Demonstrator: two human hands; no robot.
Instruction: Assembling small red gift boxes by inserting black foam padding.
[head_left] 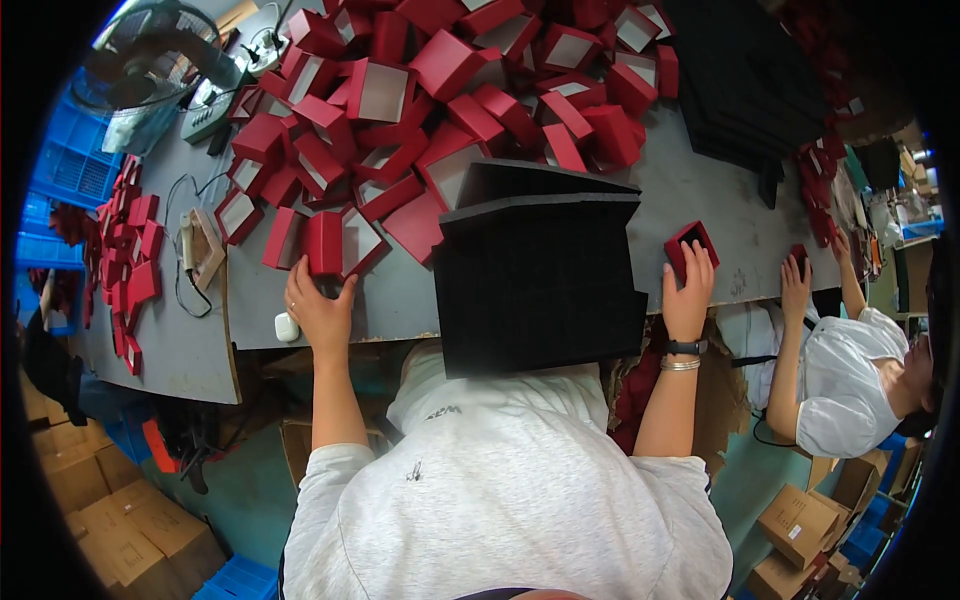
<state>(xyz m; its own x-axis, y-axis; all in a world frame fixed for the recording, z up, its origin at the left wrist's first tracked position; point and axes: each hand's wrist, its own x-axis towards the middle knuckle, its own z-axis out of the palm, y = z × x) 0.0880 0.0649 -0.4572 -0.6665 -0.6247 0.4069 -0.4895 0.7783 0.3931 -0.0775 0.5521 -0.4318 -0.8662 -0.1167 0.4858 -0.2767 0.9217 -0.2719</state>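
At the near edge of the pile, my left hand [320, 312] has its fingers and thumb about the near end of a small red box [322, 242]. To the right, my right hand [688, 295] grips another red box [706, 236], whose opening shows black inside. The fingertips of that hand reach over its rim, and part of the box is hidden behind them. Between my hands, a stack of black foam sheets [540, 285] leans over the table's near edge, against my lap. Several open red boxes with pale insides [380, 92] lie heaped beyond.
A small white case [286, 327] lies beside my left wrist on the grey table [400, 312]. More black sheets [745, 90] are stacked at the far right. A fan [150, 55] stands far left. At right, a co-worker's hand [795, 285] touches a red box. Cartons [150, 530] sit lower left.
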